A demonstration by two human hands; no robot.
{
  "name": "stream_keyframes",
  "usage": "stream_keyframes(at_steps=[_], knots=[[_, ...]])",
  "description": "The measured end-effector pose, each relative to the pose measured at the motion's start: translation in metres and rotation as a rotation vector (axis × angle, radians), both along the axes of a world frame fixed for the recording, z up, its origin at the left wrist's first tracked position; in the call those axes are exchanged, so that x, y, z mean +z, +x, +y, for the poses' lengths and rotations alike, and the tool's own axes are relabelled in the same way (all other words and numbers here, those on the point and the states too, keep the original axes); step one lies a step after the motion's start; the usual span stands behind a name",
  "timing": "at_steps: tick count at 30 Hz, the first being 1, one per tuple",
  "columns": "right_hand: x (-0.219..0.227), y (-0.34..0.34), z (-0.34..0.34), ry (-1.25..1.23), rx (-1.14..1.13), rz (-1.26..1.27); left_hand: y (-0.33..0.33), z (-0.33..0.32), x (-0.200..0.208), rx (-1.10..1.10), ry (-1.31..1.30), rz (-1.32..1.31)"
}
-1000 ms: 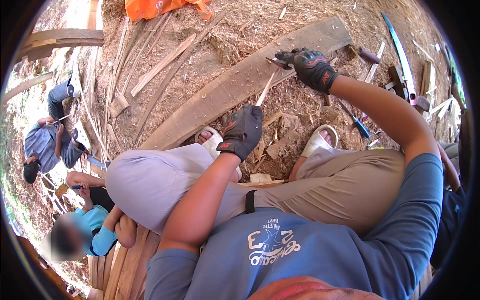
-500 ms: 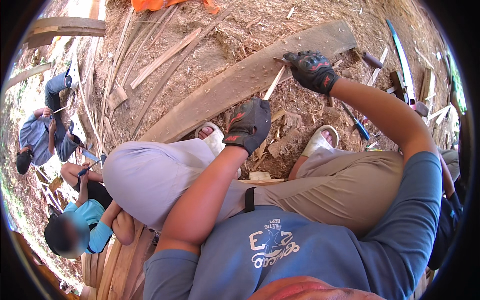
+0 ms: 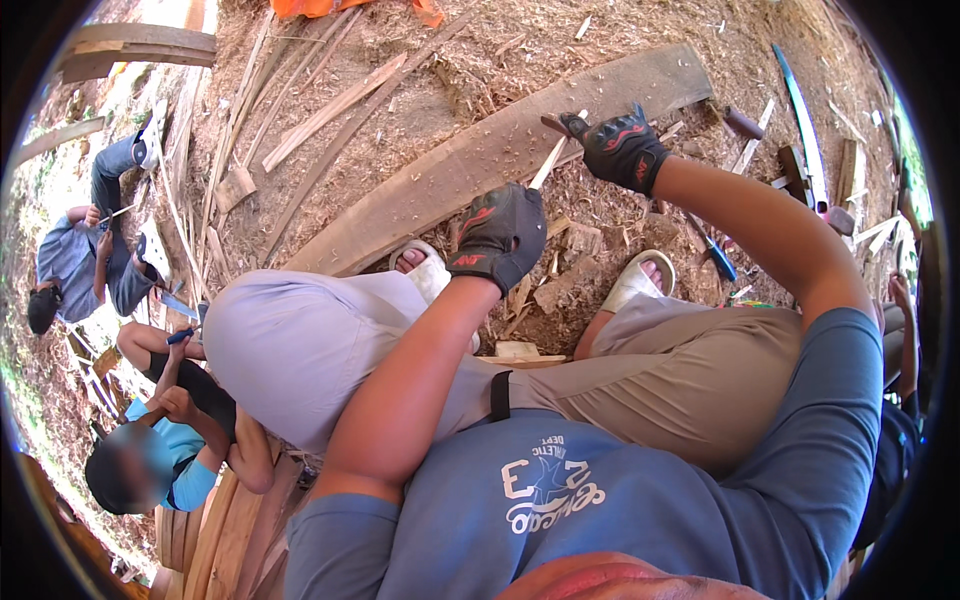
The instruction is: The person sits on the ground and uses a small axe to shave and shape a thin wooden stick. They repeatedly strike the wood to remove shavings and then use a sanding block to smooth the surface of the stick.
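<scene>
At far left, a person in a bright blue top (image 3: 195, 485) gripped a blue-handled tool (image 3: 181, 336). Thin wooden strips (image 3: 335, 110) lay on ground strewn with shavings, beside a broad, curved board (image 3: 440, 180). The wearer's gloved left hand (image 3: 500, 237) was closed around a slim, pale stick (image 3: 546, 166), which slanted up and rightward. The gloved right hand (image 3: 618, 146) was curled around a small knife (image 3: 553, 124), blade pointing left near the stick's far end; whether they touched was unclear. Farther right lay a dark cylindrical piece (image 3: 742, 122).
</scene>
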State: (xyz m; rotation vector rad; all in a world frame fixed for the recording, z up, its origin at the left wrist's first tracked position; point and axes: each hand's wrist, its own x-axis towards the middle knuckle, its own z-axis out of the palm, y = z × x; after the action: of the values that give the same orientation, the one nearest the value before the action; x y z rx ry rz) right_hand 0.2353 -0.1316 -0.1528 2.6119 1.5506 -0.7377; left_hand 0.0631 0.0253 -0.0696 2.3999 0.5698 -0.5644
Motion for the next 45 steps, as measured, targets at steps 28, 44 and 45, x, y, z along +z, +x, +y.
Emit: stream_keyframes(at_steps=[28,44,45], knots=[[0.004,-0.014,-0.008,0.214,0.234,-0.068,-0.003,0.007,-0.01,-0.001,-0.06,0.009],[0.024,-0.055,0.008,0.387,0.237,0.11,0.007,0.016,0.005,-0.024,-0.072,0.04],[0.025,-0.047,0.006,0.466,0.283,0.076,0.006,0.014,0.005,-0.004,-0.048,0.032]])
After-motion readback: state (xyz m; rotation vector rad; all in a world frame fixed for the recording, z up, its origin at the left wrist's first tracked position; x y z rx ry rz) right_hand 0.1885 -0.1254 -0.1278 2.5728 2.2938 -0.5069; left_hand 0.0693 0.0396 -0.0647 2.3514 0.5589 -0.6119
